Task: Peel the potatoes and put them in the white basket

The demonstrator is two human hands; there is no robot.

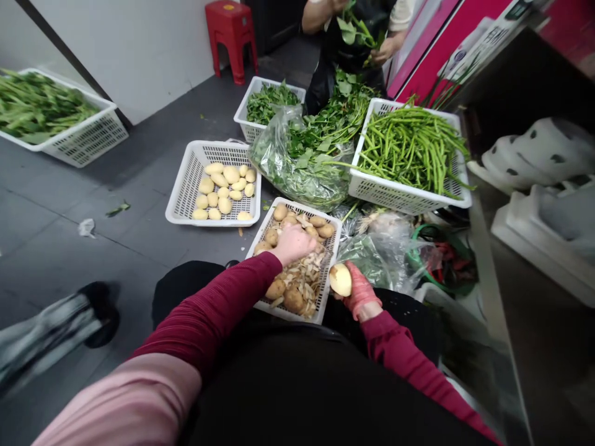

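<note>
My right hand (360,290), in a reddish glove, holds a potato (341,280) that is mostly peeled, beside the right edge of a white slotted basket (331,272). My left hand (294,244) is bare and reaches into the middle of that basket with its fingers curled closed. What those fingers hold, if anything, is hidden under the hand. Around it lie unpeeled potatoes (294,300) and a heap of potato peelings (307,282). Just beyond, to the left, a second white basket (183,186) contains several peeled potatoes (231,174).
Ahead stand a basket of long beans (409,148), a plastic bag of leafy greens (302,167) and a smaller greens basket (269,102). Another person's hand (390,46) holds leafy stems. A red stool (231,37) is at the back; someone's leg (51,337) shows at left.
</note>
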